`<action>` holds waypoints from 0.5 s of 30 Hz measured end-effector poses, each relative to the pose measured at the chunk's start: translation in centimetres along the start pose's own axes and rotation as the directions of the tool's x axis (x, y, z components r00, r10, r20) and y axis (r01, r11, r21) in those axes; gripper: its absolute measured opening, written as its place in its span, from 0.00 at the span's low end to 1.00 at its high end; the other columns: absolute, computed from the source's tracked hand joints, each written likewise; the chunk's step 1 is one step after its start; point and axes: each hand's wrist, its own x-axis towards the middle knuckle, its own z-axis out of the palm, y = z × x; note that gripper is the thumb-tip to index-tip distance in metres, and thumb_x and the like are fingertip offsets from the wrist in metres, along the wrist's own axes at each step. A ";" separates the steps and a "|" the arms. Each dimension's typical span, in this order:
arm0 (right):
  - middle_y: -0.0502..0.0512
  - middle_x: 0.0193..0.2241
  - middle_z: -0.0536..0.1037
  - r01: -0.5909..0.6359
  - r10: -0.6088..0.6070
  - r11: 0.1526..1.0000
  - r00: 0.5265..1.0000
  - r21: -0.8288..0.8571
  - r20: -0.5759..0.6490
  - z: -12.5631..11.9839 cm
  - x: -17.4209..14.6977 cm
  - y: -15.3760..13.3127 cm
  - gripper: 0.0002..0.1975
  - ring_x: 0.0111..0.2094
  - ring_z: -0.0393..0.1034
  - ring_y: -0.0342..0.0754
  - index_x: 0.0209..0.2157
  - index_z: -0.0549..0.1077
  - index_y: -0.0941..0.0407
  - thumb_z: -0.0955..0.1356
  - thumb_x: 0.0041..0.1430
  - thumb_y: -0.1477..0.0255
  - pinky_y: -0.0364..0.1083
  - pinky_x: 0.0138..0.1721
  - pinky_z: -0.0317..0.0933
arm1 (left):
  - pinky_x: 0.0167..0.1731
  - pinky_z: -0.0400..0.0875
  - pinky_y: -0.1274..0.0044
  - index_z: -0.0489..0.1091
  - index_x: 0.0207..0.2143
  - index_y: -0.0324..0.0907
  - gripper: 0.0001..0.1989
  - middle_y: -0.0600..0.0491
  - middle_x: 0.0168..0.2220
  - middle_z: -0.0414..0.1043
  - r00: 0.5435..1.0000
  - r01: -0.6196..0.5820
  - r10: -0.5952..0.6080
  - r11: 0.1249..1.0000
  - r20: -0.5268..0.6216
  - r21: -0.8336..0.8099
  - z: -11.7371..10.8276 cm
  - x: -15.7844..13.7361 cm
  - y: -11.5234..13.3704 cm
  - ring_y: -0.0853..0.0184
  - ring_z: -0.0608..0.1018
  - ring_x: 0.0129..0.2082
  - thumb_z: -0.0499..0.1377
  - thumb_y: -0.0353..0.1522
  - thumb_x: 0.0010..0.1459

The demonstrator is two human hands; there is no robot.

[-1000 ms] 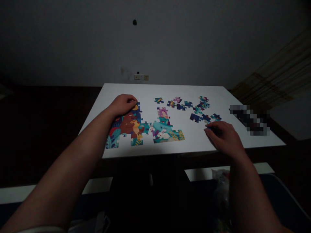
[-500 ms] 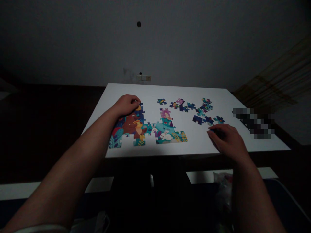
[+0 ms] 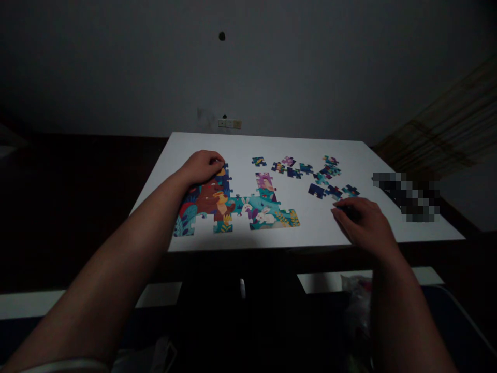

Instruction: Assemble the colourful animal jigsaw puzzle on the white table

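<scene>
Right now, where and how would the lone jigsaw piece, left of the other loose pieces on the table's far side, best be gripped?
Probably pinched by its left and right edges, coming from above: the lone jigsaw piece lies flat, apart from its neighbours. The left hand is nearer, and bare table lies between them.

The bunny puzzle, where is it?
In the head view, the joined bunny puzzle lies toward the left on the white table, with the left hand over its far-left part.
</scene>
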 end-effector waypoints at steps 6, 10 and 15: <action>0.66 0.50 0.90 -0.004 0.004 1.000 1.000 0.002 -0.001 0.1 -0.1 0.0 0.20 0.56 0.82 0.72 0.47 0.86 0.51 0.72 0.70 0.50 0.69 0.61 0.73 | 0.58 0.82 0.63 0.91 0.53 0.43 0.18 0.43 0.51 0.92 1.000 0.002 -0.002 1.000 -0.001 -0.010 0.0 0.0 0.0 0.51 0.90 0.52 0.65 0.38 0.68; 0.67 0.50 0.90 0.003 -0.003 1.000 1.000 -0.010 0.001 0.1 -0.2 0.1 0.20 0.56 0.82 0.72 0.47 0.87 0.51 0.71 0.71 0.51 0.69 0.62 0.73 | 0.59 0.81 0.63 0.90 0.53 0.42 0.19 0.42 0.51 0.92 1.000 -0.007 0.007 1.000 -0.001 -0.009 0.0 0.0 0.1 0.51 0.90 0.52 0.64 0.38 0.69; 0.66 0.50 0.90 0.018 -0.018 1.000 1.000 0.002 0.006 0.1 -0.1 0.2 0.20 0.55 0.82 0.72 0.47 0.86 0.51 0.71 0.71 0.51 0.70 0.62 0.73 | 0.59 0.81 0.62 0.90 0.54 0.42 0.19 0.41 0.52 0.92 1.000 -0.002 0.002 1.000 0.005 -0.001 0.0 0.0 0.1 0.51 0.89 0.53 0.64 0.38 0.69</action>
